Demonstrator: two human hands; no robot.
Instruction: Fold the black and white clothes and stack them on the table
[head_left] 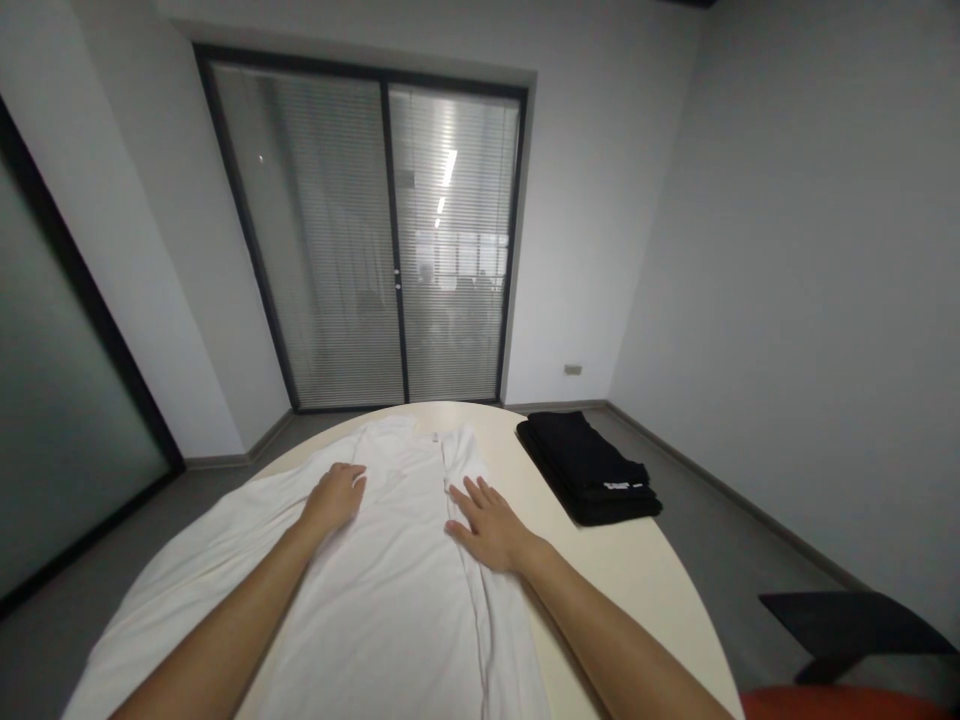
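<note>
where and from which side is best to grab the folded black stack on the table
Probably by its near edge, coming from the person's side with the right hand. The folded black stack lies flat in layers, with that edge facing the person, so fingers under the bottom layer and thumb on top should likely keep the folds together.

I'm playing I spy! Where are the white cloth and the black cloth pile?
White cloth (382,570): head view, on its broad middle.
Black cloth pile (589,455): head view, on its top layer.
</note>
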